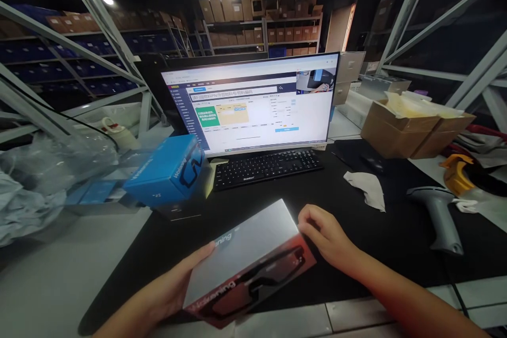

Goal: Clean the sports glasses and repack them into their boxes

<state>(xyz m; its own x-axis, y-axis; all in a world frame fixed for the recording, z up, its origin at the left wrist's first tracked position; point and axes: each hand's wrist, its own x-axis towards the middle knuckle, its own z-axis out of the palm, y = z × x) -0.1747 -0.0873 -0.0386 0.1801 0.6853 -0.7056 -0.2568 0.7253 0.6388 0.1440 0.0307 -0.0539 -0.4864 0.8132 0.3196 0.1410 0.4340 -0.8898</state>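
Note:
A grey and red product box [245, 259] with glasses pictured on its side is held tilted above the black desk mat. My left hand [178, 280] is wrapped round its left end, thumb on the silver top face. At the box's right end is my right hand [322, 229], its fingers curled and pinched together against the edge; what they grip is hidden. A blue box [166, 169], also printed with glasses, stands to the left on a dark box [184, 208]. Behind the held box lies a black keyboard [269, 168].
A monitor [257, 111] stands at the back. On the right are a barcode scanner [438, 216], a crumpled white cloth or paper [368, 187], a mouse [372, 162], a tape dispenser [459, 174] and an open cardboard box [396, 129]. Clear plastic bags [59, 163] are heaped at left.

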